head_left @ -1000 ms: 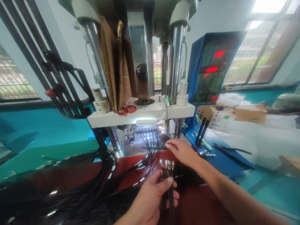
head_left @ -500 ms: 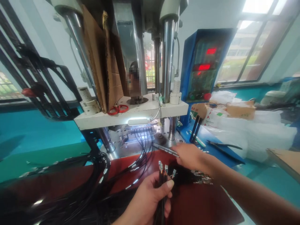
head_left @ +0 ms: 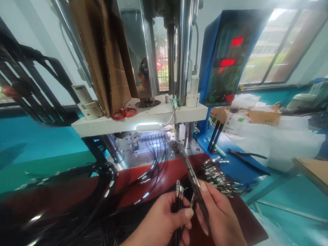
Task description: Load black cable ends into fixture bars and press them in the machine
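Observation:
My left hand (head_left: 161, 218) is closed round a small bunch of black wires (head_left: 176, 223), their metal terminals (head_left: 179, 188) sticking up above the thumb. One more terminal is pinched between that thumb and fingertip, beside the bar. A long, narrow slotted metal bar (head_left: 191, 172) is gripped in my right hand (head_left: 220, 215), tilted with its far end toward the press. Both hands are close together over the reddish-brown board (head_left: 249, 213). Just right of the bar, a pile of black wires with metal ends (head_left: 217, 179) lies on the board.
Ahead stands a press with a white plate (head_left: 176, 116) and a lit lamp (head_left: 148, 128). Wires (head_left: 156, 150) run from its lower fixture. Red-handled scissors (head_left: 124, 113) lie on the plate. Pliers (head_left: 246, 154) rest on the blue surface at right. More black cables (head_left: 107, 181) lie left.
My right hand has drawn back from the press with the metal bar and brought it beside my left hand. The wire pile at right has come into view. The camera view has shifted slightly.

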Tool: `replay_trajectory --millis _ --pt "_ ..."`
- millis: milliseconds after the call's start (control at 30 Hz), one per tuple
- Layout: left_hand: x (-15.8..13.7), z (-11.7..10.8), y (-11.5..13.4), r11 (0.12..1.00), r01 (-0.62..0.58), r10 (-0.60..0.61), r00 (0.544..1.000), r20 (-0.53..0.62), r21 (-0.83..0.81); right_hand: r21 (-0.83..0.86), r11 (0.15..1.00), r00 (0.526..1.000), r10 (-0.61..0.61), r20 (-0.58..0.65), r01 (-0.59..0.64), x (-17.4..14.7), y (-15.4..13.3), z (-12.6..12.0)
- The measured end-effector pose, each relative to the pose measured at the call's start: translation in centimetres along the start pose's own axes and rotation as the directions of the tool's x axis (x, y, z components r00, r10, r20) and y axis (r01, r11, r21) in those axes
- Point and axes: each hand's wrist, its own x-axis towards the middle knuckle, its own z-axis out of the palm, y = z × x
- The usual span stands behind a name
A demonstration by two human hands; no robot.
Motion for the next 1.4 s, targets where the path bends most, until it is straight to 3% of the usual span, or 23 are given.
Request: replay_trajectory --millis 400,667,1100,1233,1400 --pt "-0.4 0.4 0.4 0.995 0.078 -0.081 0.996 0.035 0.069 -0.026 0.999 0.995 0.031 0.097 -0.029 -0.2 -0.2 -0.3" --pt "-0.4 0.6 0.2 0.994 0.054 -0.059 0.997 0.049 0.099 -0.062 0.997 0.997 0.039 0.073 -0.034 -0.4 -0.5 -0.2" --pt "0.1 1.0 0.1 0.98 0.026 -0.013 0.998 -0.065 0.198 -0.171 0.985 0.999 0.022 0.035 -0.016 -0.5 0.4 0.0" --pt "0.4 1.2 -0.1 0.973 0.033 -0.012 0.996 -0.093 0.227 -0.264 0.963 0.998 -0.033 0.059 0.047 -0.6 0.5 -0.1" --pt "0.5 1.0 -0.9 0.976 0.03 -0.006 0.994 -0.111 0.218 -0.343 0.919 0.98 -0.194 0.037 0.195 -0.5 1.2 -0.1"
